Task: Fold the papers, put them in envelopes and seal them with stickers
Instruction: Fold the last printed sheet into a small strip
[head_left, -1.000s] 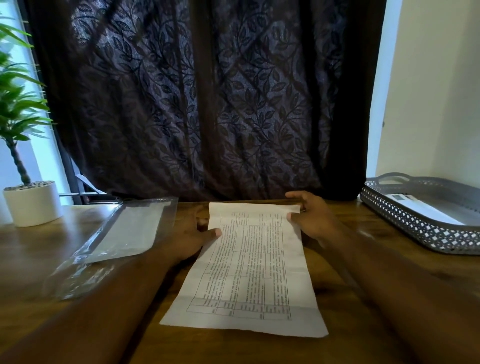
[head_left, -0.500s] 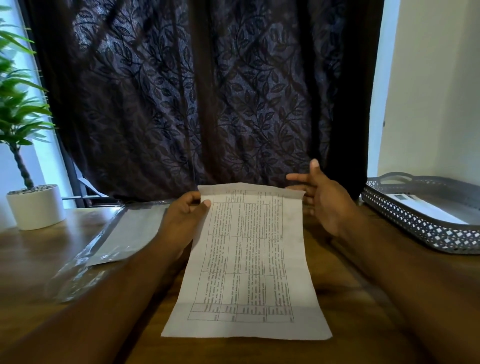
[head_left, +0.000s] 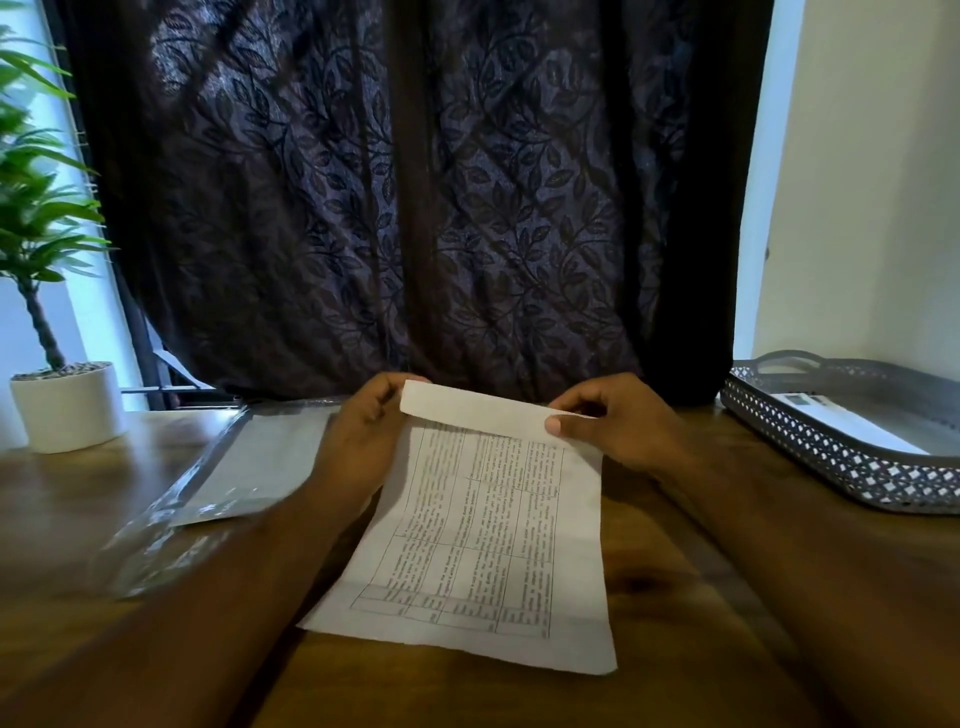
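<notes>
A long printed paper (head_left: 478, 540) lies lengthwise on the wooden table (head_left: 675, 597) in front of me. Its far end is curled up and over toward me, showing the blank back. My left hand (head_left: 363, 431) pinches the far left corner of that curled end. My right hand (head_left: 613, 421) pinches the far right corner, thumb on top. A clear plastic sleeve with pale envelopes (head_left: 249, 462) lies flat to the left of the paper, partly behind my left forearm.
A grey perforated tray (head_left: 831, 457) holding a white envelope (head_left: 841, 421) stands at the right. A potted plant in a white pot (head_left: 67, 405) stands at the back left. A dark leaf-patterned curtain (head_left: 415, 208) hangs behind the table.
The paper's far end lay flat under my hands, then rose off the table. Now both hands grip its corners and it curls back toward me.
</notes>
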